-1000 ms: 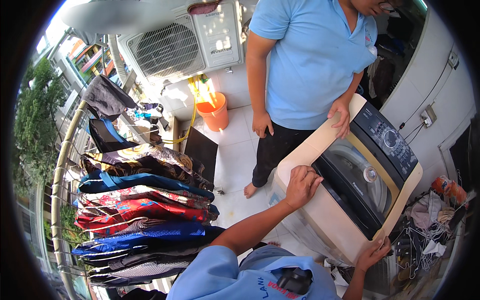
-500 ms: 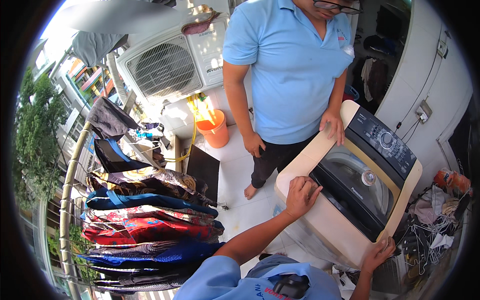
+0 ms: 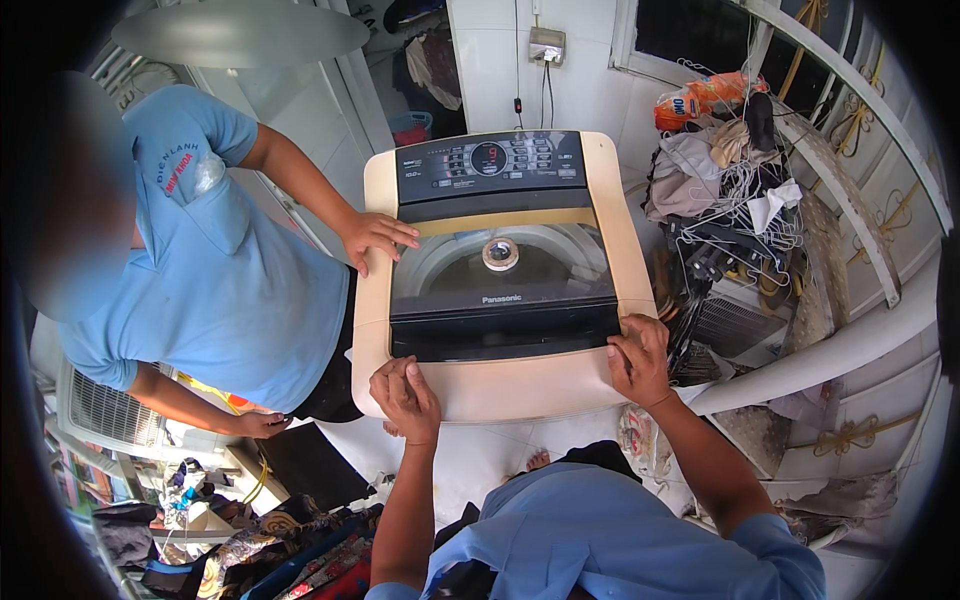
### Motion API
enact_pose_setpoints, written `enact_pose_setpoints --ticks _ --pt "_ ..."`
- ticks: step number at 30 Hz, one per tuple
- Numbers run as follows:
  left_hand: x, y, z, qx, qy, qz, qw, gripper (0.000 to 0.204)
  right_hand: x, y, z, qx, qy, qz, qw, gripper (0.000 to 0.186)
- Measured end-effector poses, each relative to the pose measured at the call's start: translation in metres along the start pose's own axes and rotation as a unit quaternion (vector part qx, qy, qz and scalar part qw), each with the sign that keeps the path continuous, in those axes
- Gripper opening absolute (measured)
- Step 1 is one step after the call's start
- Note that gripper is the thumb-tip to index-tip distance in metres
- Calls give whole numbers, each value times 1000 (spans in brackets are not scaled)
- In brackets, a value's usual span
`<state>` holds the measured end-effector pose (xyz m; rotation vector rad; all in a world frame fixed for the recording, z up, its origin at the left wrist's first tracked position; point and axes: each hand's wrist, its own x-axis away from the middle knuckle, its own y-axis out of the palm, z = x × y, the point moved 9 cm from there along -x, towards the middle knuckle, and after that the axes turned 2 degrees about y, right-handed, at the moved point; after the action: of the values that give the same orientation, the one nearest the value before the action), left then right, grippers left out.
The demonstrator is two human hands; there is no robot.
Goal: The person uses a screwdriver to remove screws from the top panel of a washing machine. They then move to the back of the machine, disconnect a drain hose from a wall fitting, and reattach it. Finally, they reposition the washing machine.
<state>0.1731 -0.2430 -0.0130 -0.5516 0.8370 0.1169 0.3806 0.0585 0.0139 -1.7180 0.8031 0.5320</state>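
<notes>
A cream top-loading washing machine [image 3: 500, 392] stands in front of me, its see-through dark lid [image 3: 450, 275] down. At the near left corner of the lid, my left hand [image 3: 407, 400] rests with curled fingers on the rim. My right hand [image 3: 640, 360] has its bent fingers and thumb on the rim at the near right corner. On the lid lies a round roll of tape [image 3: 500, 254]. The dark control panel [image 3: 490, 160], with its round dial and lit marks, is along the far side. A co-worker's hand [image 3: 378, 238] lies flat on the machine's left edge.
The co-worker in a blue shirt [image 3: 220, 290] stands close on the left. To the right are heaped clothes and wire hangers [image 3: 740, 225], an orange bag [image 3: 705, 98] and a curved white railing [image 3: 830, 340]. Hung clothes [image 3: 290, 555] fill the lower left. A wall socket [image 3: 547, 45] is behind the machine.
My view has swung right, so the washing machine now faces me squarely and the co-worker appears at left. Both my hands remain at the machine's near corners.
</notes>
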Motion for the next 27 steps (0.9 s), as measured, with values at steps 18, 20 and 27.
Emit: enact_pose_setpoints --ticks 18,20,27 --pt "-1 -5 -13 -12 -32 -2 999 7 -200 168 127 202 240 -124 941 53" --pt "-1 -6 -14 -11 -43 -15 999 7 -200 166 125 205 232 -107 945 51" --pt "-2 -7 -13 -19 -48 -13 999 5 -204 173 127 225 226 -127 939 52"
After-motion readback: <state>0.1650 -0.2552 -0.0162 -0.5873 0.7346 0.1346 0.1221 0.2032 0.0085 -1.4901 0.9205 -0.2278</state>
